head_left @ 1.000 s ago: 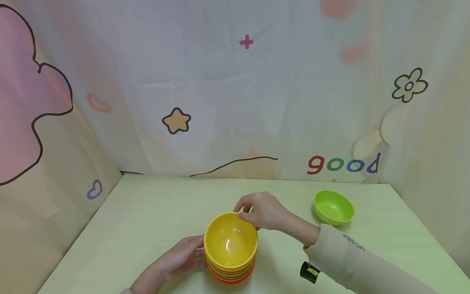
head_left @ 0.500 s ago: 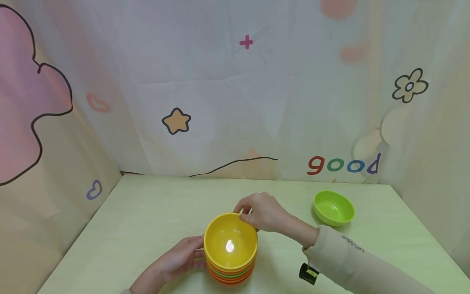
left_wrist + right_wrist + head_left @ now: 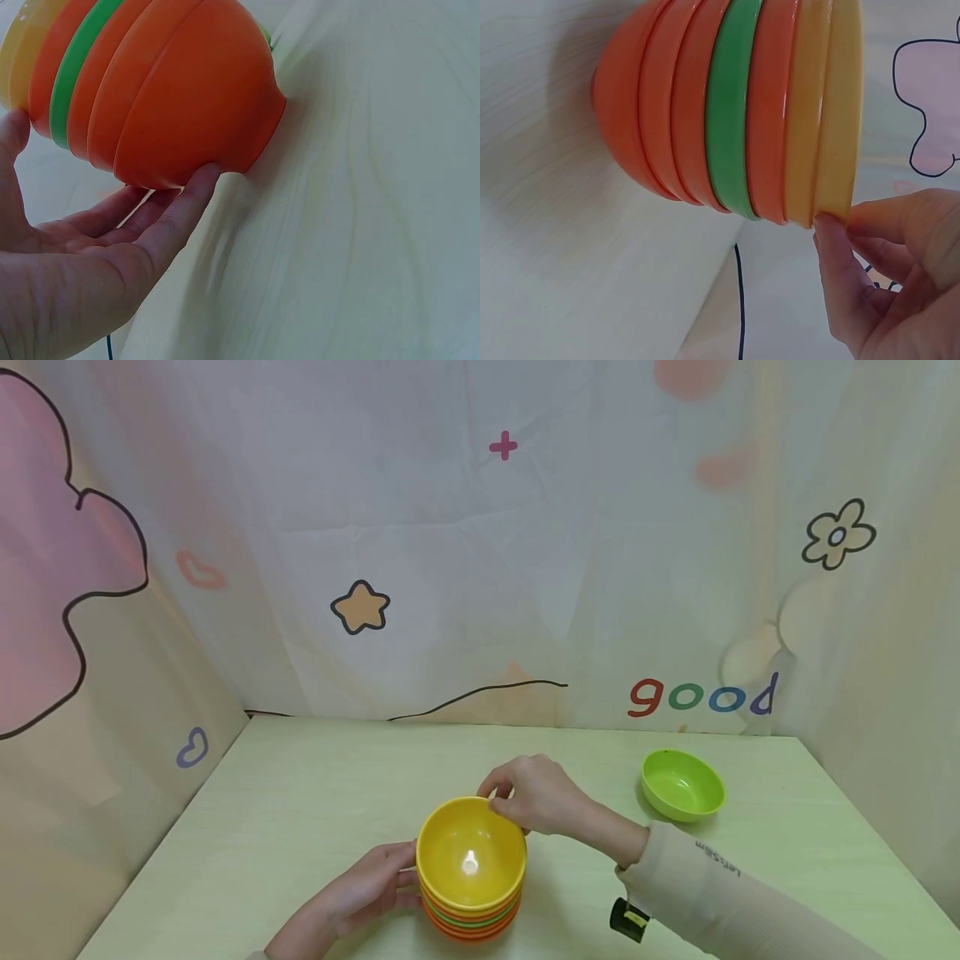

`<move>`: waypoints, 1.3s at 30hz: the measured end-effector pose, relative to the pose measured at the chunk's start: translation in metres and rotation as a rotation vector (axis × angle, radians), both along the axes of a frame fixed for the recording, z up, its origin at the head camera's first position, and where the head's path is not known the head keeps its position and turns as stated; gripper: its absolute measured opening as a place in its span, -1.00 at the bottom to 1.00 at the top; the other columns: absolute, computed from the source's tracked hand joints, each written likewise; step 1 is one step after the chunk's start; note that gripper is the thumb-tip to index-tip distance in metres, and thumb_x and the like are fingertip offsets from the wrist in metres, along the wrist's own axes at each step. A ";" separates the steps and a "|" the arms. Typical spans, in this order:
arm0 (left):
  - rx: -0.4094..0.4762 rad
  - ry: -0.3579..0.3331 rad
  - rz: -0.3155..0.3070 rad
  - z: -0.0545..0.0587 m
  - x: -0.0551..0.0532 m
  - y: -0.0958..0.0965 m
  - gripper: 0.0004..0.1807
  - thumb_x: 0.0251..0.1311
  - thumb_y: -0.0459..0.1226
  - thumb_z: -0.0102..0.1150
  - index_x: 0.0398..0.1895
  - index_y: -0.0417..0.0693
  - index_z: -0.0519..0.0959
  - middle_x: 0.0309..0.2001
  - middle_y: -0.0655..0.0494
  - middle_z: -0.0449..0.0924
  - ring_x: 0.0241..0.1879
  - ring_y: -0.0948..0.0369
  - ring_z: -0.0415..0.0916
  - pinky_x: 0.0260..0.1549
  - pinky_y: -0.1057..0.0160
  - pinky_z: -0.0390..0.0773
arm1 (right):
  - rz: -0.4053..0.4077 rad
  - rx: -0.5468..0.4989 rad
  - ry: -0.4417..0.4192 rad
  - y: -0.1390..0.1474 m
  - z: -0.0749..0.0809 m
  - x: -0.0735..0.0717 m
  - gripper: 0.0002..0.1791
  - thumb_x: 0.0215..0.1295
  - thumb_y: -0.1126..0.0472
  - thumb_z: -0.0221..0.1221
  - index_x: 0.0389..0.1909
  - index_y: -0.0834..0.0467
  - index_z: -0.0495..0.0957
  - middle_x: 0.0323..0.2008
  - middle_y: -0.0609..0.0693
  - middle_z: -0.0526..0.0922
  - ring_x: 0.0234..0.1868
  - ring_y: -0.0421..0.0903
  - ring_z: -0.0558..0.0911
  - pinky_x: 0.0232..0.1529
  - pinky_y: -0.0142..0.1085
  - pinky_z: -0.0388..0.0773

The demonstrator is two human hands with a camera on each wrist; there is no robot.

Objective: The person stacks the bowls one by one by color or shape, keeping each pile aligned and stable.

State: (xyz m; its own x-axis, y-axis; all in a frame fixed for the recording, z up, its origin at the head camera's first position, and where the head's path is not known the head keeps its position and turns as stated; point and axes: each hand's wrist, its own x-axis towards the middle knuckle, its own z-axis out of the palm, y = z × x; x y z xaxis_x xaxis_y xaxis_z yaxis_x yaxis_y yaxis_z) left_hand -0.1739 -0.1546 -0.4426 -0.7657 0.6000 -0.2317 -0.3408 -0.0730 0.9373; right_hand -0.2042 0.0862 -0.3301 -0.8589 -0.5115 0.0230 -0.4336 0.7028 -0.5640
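A stack of nested bowls stands upright at the front middle of the table, orange bowls (image 3: 202,90) at the bottom, a green bowl (image 3: 733,112) between orange ones, and yellow on top. My right hand (image 3: 536,795) pinches the rim of the top yellow bowl (image 3: 472,852) at its far right side; thumb and fingers meet that edge in the right wrist view. On the stack's left side rests my left hand (image 3: 372,887), its fingers (image 3: 169,221) fairly straight along the lower orange bowls and its thumb up at the yellow ones.
A lime green bowl (image 3: 682,785) sits apart on the pale table (image 3: 315,777), toward the back right. A printed cloth backdrop (image 3: 450,543) closes off the table's rear and sides. Near the right cuff hangs a small black tag (image 3: 630,920).
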 end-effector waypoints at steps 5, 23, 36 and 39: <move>-0.001 0.000 0.001 0.000 0.000 0.000 -0.37 0.31 0.03 -0.10 0.20 -0.32 0.33 -0.04 0.08 0.53 -0.06 0.18 0.51 -0.08 0.12 0.56 | 0.002 0.007 0.010 -0.001 0.001 0.001 -0.84 0.12 0.36 0.16 -0.33 0.13 0.68 -0.52 -0.06 0.60 -0.75 -0.24 0.50 -0.70 -0.45 0.49; -0.010 0.004 -0.003 0.000 -0.001 0.000 -0.36 0.30 0.04 -0.09 0.20 -0.32 0.34 -0.02 0.07 0.52 -0.06 0.17 0.52 -0.07 0.11 0.56 | -0.001 0.022 0.020 -0.001 0.000 0.001 -0.85 0.13 0.35 0.16 -0.33 0.13 0.68 -0.47 -0.01 0.64 -0.70 -0.27 0.52 -0.69 -0.47 0.50; 0.006 0.003 -0.010 -0.001 -0.001 0.000 -0.35 0.31 0.04 -0.11 0.22 -0.33 0.31 -0.01 0.07 0.53 -0.05 0.18 0.52 -0.06 0.11 0.55 | 0.009 0.021 0.096 0.002 -0.003 -0.001 -0.88 0.14 0.26 0.21 -0.31 0.09 0.68 -0.48 -0.10 0.61 -0.59 -0.24 0.49 -0.60 -0.48 0.47; 0.002 0.007 -0.008 -0.001 -0.001 0.000 -0.36 0.32 0.03 -0.12 0.22 -0.34 0.31 -0.01 0.06 0.53 -0.05 0.18 0.52 -0.05 0.10 0.55 | -0.005 0.023 0.128 0.004 -0.005 -0.001 -0.86 0.17 0.21 0.19 -0.28 0.08 0.67 -0.43 -0.11 0.62 -0.47 -0.23 0.49 -0.50 -0.47 0.47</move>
